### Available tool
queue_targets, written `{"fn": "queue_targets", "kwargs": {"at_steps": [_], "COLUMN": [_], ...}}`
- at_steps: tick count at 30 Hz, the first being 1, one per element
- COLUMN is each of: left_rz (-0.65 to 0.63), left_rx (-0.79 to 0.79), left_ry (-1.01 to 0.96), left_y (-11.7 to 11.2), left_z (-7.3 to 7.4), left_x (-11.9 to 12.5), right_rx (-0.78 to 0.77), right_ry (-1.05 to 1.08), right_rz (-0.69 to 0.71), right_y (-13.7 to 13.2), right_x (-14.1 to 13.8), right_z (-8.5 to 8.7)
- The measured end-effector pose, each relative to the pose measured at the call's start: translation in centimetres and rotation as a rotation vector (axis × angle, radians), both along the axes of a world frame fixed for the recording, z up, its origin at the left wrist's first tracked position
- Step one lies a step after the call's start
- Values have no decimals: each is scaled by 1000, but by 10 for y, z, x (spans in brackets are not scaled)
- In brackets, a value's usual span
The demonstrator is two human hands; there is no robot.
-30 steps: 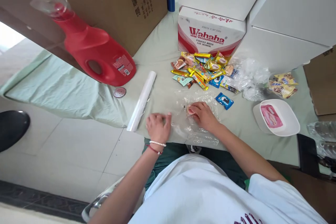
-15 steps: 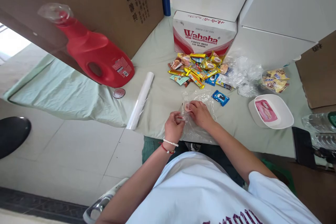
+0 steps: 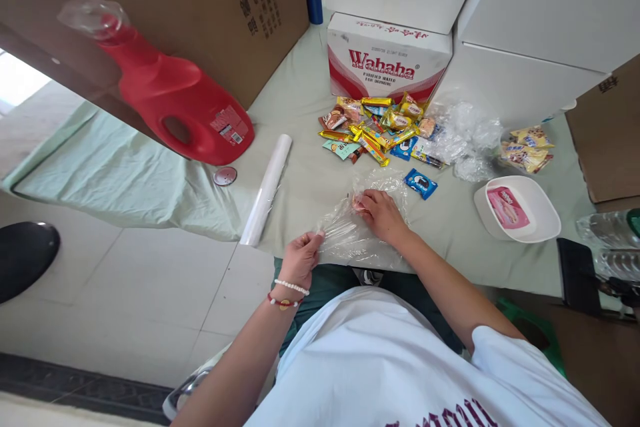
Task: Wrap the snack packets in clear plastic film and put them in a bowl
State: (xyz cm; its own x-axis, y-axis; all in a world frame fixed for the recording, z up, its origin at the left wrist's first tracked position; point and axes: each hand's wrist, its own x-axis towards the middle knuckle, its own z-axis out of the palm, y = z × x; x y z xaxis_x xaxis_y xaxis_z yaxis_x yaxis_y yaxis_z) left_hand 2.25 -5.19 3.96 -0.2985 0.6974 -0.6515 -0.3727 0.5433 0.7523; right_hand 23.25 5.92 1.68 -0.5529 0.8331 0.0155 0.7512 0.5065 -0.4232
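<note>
My left hand (image 3: 301, 255) pinches the left edge of a clear plastic bag (image 3: 350, 243) and holds it stretched toward the table's front edge. My right hand (image 3: 383, 213) is closed on a small pinkish packaged snack (image 3: 357, 202), which lies on or inside the clear plastic; I cannot tell which. The fingers hide most of that snack. A blue snack packet (image 3: 421, 183) lies just beyond my right hand. Farther back is a heap of wrapped snacks (image 3: 373, 137), mostly yellow, brown and blue.
A white plastic roll (image 3: 267, 190) and a red jug (image 3: 185, 110) are at left. Crumpled clear bags (image 3: 467, 137) sit beside the heap. At right are a white tub (image 3: 543, 213) and a dark phone (image 3: 577, 277). Behind stands a Wahaha box (image 3: 385, 67).
My left hand has moved left and toward me, drawing the plastic's edge out taut. My right hand stays nearly in place on the pinkish snack.
</note>
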Motion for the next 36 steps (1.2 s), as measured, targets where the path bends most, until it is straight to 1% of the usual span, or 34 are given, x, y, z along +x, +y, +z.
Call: {"fn": "queue_targets", "kwargs": {"at_steps": [2, 4, 8, 10, 12, 13, 15, 16, 17, 18, 19, 20, 21, 22, 23, 25, 26, 28, 30, 32, 34, 36], "left_rz": [40, 44, -33, -71, -74, -69, -109, -185, -307, -448, -562, -629, -634, -582, -490, -286, -210, -134, -148, -230, -314, -346], "left_rx": [-30, -60, -94, -71, 27, 112, 345, 478, 603, 689, 744, 774, 774, 759, 719, 587, 506, 357, 250, 181, 153, 151], "left_ry": [47, 115, 231, 357, 606, 748, 964, 1000, 997, 985, 998, 1023, 1039, 1044, 1043, 1021, 1013, 1003, 967, 908, 866, 868], "left_y": [-9, -21, -45, -54, -56, -55, -45, -37, -28, -18, -8, 2, 11, 20, 28, 44, 53, 72, 92, 109, 121, 128], "left_z": [-3, -6, -12, -7, 7, 17, 39, 49, 56, 60, 62, 60, 55, 48, 40, 24, 17, 9, 6, 6, 6, 6], "left_x": [-5, -8, -13, -14, -10, -5, 13, 25, 37, 50, 62, 71, 77, 80, 80, 73, 68, 57, 47, 38, 28, 15], "right_rx": [-1, -5, -36, -51, -55, -54, -46, -41, -41, -51, -69, -88, -99, -100, -89, -50, -39, -39, -44, -46, -34, -10], "right_ry": [-15, -51, -150, -199, -234, -245, -260, -268, -278, -293, -311, -323, -325, -316, -300, -266, -260, -276, -301, -318, -313, -286], "right_rz": [7, 20, 49, 58, 68, 71, 72, 65, 56, 48, 39, 35, 39, 47, 51, 50, 46, 36, 37, 41, 50, 53], "right_y": [-1, -1, 1, 3, 5, 6, 8, 9, 10, 11, 11, 12, 12, 11, 10, 8, 7, 7, 8, 7, 5, 1], "right_x": [0, -2, -8, -12, -15, -17, -20, -21, -22, -23, -24, -24, -23, -22, -21, -20, -20, -22, -24, -26, -25, -22], "right_z": [2, 7, 23, 29, 32, 32, 31, 30, 29, 28, 28, 28, 29, 29, 30, 31, 31, 32, 33, 33, 33, 31]}}
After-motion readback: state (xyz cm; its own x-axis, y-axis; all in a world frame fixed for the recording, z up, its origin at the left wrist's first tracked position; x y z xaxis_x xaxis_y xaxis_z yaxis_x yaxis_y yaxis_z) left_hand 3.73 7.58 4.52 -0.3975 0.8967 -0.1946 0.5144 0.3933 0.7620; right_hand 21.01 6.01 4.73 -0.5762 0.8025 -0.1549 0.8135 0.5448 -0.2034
